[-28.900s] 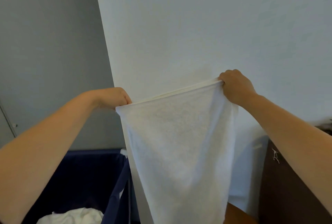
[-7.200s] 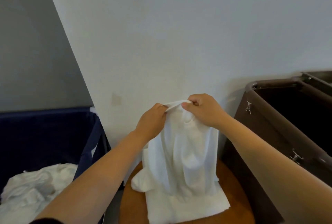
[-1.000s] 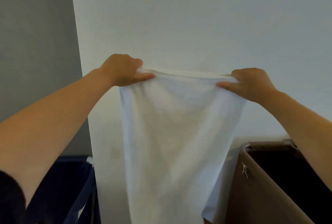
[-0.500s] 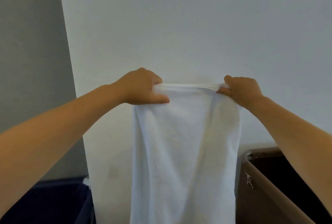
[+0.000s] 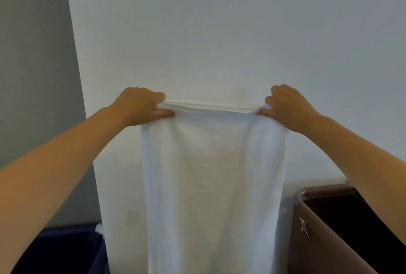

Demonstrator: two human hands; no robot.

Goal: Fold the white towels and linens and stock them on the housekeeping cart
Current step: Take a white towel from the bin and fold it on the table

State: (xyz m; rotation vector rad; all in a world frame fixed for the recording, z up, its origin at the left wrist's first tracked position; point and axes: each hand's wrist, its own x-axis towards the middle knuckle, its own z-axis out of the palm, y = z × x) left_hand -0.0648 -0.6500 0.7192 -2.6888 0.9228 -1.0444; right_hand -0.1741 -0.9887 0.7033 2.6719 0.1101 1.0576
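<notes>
A white towel [image 5: 213,186] hangs straight down in front of me, doubled over so that layered edges run along its top. My left hand [image 5: 140,109] pinches the top left corner with thumb and curled fingers. My right hand [image 5: 287,106] pinches the top right corner the same way. Both arms are stretched out at about the same height, and the top edge is taut between them. The towel's lower end runs out of view at the bottom.
A brown cart bin [image 5: 325,238] with a dark inside stands at the lower right. A dark blue laundry hamper [image 5: 66,249] sits at the lower left. A white wall corner [image 5: 197,32] is directly behind the towel.
My hands have come closer together along the top edge and dropped lower. The towel now hangs narrower, with doubled layers at the top.
</notes>
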